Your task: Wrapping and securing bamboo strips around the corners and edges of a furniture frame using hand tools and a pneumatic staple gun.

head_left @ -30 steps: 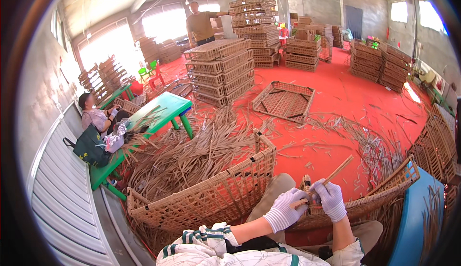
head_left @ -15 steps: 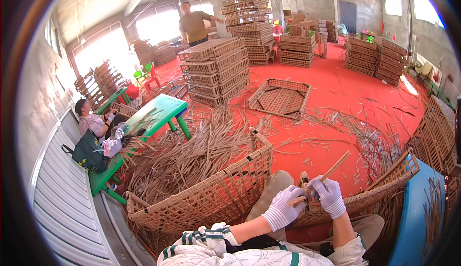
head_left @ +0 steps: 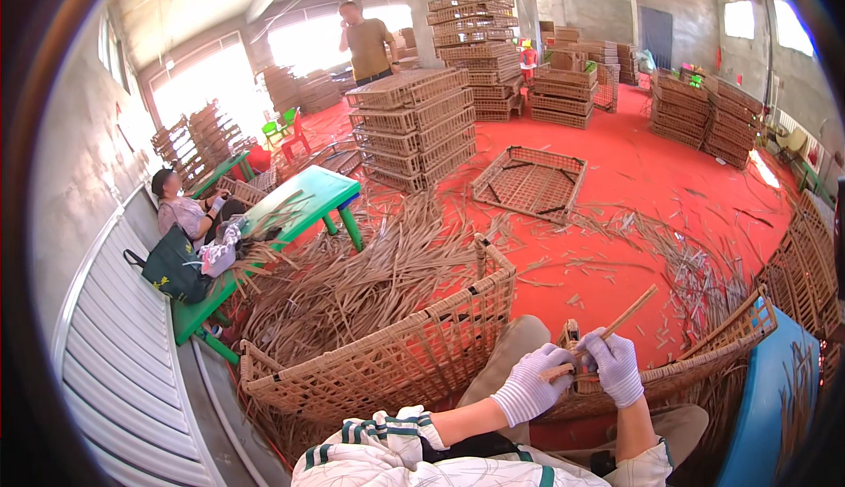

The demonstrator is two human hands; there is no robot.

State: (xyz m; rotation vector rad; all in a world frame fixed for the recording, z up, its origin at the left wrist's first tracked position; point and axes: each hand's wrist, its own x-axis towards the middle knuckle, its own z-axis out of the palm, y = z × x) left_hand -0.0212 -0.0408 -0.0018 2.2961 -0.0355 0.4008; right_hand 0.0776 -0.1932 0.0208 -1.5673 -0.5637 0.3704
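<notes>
1. Gloves, white and knitted, cover both hands; the left hand (head_left: 526,390) and right hand (head_left: 614,366) meet over the lap.
2. Left fingers (head_left: 547,373) are curled shut around a wooden stick (head_left: 616,324), which slants up and away past the right fingers.
3. Right fingers (head_left: 607,346) are closed together, pinching a corner post (head_left: 570,336) of the woven basket frame (head_left: 704,368) just beneath them.
4. Beyond the left fingers stands a larger woven crate (head_left: 396,355), with loose cane strips (head_left: 352,285) heaped behind it.
</notes>
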